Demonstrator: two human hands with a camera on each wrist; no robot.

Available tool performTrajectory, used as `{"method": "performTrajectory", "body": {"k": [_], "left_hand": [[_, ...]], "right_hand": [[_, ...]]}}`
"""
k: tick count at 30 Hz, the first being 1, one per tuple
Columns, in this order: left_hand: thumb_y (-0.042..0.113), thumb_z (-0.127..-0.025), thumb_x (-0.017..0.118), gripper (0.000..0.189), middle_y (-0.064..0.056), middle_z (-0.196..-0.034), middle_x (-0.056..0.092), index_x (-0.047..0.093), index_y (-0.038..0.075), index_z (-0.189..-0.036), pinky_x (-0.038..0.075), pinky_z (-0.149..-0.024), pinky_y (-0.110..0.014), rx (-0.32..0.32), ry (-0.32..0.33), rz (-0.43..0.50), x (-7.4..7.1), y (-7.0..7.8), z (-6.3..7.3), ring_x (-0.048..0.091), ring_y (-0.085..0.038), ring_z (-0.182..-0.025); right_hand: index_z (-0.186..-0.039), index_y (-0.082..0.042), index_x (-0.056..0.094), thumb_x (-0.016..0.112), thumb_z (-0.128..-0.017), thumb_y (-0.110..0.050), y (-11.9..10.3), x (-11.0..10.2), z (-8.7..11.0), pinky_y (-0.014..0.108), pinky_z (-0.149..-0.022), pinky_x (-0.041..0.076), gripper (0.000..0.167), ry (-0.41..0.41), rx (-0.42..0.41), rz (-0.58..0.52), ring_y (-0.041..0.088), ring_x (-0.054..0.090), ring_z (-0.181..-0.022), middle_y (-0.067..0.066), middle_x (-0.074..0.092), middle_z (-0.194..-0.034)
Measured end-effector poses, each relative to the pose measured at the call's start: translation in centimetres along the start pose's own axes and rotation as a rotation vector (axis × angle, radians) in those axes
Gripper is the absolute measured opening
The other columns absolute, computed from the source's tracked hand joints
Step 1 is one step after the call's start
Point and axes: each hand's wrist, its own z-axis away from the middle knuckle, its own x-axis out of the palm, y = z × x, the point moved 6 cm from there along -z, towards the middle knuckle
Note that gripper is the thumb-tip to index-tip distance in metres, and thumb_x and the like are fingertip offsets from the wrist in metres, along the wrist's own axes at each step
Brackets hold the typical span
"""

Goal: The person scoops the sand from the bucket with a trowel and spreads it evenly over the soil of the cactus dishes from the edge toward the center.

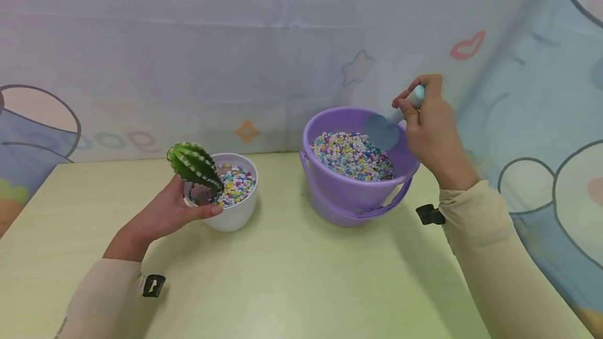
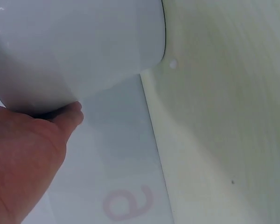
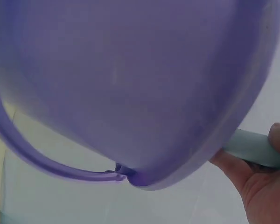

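My left hand [image 1: 165, 211] grips a white pot [image 1: 234, 218] by its left side, the thumb lying along the near rim. Out of the pot leans a green cactus [image 1: 193, 165] with pale ribs, tilted to the left, and multicoloured pebbles [image 1: 240, 184] cover the pot's right half. In the left wrist view, fingertips press against the smooth pot wall [image 2: 79, 46]. My right hand [image 1: 435, 130] holds a blue-grey toy shovel [image 1: 381, 132] by its handle. The shovel's blade hangs inside a purple bucket [image 1: 339, 195], over a bed of similar pebbles [image 1: 353, 156].
Both containers stand on a pale yellow-green table [image 1: 282, 276] near its back edge. The bucket's handle [image 1: 379, 212] hangs down in front. A printed cloth [image 1: 198, 67] rises behind the table, with another patterned stretch along the right.
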Motion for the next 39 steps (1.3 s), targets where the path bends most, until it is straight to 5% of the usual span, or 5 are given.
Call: {"method": "performTrajectory", "body": {"k": [5, 14, 28, 39], "left_hand": [[0.023, -0.084, 0.081, 0.09, -0.012, -0.144, 0.038, 0.024, 0.015, -0.153, 0.024, -0.104, -0.056, -0.016, -0.025, 0.006, -0.1, -0.3, -0.1, 0.031, -0.03, -0.133], [0.02, -0.086, 0.078, 0.076, -0.009, -0.131, 0.053, 0.034, 0.011, -0.148, 0.037, -0.096, -0.034, -0.029, -0.07, 0.046, -0.1, -0.4, -0.3, 0.047, -0.025, -0.12], [0.022, -0.088, 0.076, 0.081, -0.011, -0.14, 0.044, 0.026, 0.014, -0.151, 0.034, -0.098, -0.039, -0.042, -0.044, 0.016, -0.2, -0.7, 0.1, 0.041, -0.028, -0.127], [0.022, -0.088, 0.076, 0.085, -0.012, -0.142, 0.04, 0.022, 0.014, -0.154, 0.034, -0.098, -0.039, -0.045, -0.039, 0.006, -0.1, -0.8, 0.1, 0.039, -0.03, -0.128]], "right_hand": [[-0.123, -0.003, 0.032, 0.042, -0.106, -0.02, -0.4, 0.4, 0.3, 0.039, -0.071, 0.039, 0.027, -0.05, -0.05, 0.104, 0.028, 0.06, -0.089, 0.012, 0.065, -0.115], [-0.123, 0.003, 0.035, 0.042, -0.106, -0.017, -0.2, 2.9, 1.5, 0.045, -0.062, 0.043, 0.027, 0.026, -0.074, 0.108, 0.034, 0.056, -0.071, 0.02, 0.059, -0.1], [-0.12, 0.001, 0.033, 0.038, -0.107, -0.024, 0.5, 3.3, 1.8, 0.045, -0.061, 0.042, 0.028, 0.17, -0.023, 0.055, 0.035, 0.056, -0.066, 0.02, 0.061, -0.089], [-0.122, 0.001, 0.028, 0.033, -0.107, -0.033, 1.8, 3.0, 1.9, 0.051, -0.056, 0.042, 0.038, 0.202, 0.189, 0.2, 0.041, 0.054, -0.059, 0.02, 0.05, -0.067]]}}
